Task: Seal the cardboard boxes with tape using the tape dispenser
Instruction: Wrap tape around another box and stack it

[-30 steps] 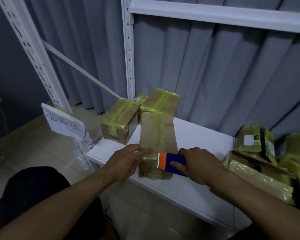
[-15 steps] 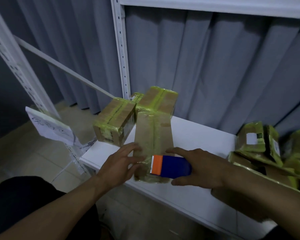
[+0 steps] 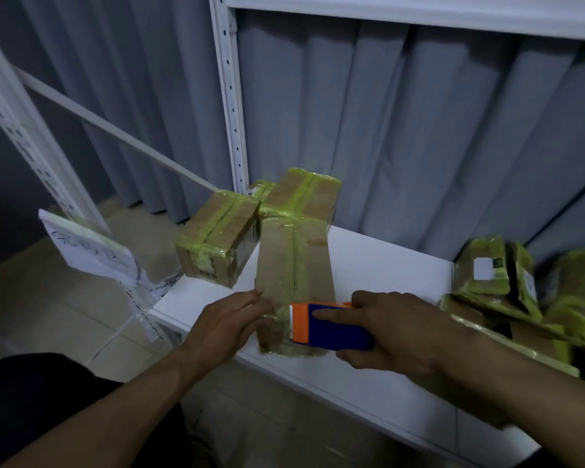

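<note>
A long, flat brown cardboard box, glossy with tape along its seam, is lying lengthwise on the white shelf. The left hand is pressing nearly straight fingers against its near left edge. The right hand is gripping the blocky blue-and-orange tape dispenser over the box's near end, forefinger lying along the blue body. Compared with half a second ago, the dispenser is staying at that end.

Handwritten characters on white paper sign at left, too blurred to read, package label illegible
</note>
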`<state>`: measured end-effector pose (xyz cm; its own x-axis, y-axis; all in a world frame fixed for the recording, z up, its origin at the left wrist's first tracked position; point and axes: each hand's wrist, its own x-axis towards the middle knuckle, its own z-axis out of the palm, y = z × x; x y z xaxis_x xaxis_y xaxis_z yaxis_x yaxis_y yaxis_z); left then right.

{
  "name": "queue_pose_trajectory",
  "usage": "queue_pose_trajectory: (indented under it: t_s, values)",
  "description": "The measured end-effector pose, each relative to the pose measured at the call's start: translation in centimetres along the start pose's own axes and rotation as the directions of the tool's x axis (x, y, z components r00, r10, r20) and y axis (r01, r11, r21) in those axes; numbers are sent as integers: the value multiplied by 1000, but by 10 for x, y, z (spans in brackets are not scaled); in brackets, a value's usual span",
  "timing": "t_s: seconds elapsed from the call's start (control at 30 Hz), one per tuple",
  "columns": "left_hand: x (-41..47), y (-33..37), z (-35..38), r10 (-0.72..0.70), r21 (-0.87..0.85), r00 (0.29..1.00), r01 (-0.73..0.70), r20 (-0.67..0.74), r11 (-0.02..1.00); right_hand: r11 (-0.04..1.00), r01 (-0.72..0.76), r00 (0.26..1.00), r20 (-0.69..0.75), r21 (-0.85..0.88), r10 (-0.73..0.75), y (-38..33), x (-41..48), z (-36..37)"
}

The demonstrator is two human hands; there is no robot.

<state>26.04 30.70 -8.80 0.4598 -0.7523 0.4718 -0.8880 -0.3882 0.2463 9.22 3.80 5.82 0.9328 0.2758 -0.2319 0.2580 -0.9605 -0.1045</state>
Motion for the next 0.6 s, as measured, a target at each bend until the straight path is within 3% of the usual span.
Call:
queue_pose_trajectory:
  t_s: [0.2, 0.3, 0.6]
  values:
    - [-2, -2, 1, 60, -7, 998, -60, -14, 998, 999, -28, 999, 20, 23, 27, 3, -6, -11]
    - [-3, -4, -5, 46, -52, 998, -49, -47, 997, 997, -62, 998, 19, -45, 62, 15, -16, -20]
    - [1, -7, -13, 58, -105, 998, -58, -7, 993, 996, -80, 997, 13, -48, 80, 25, -5, -8]
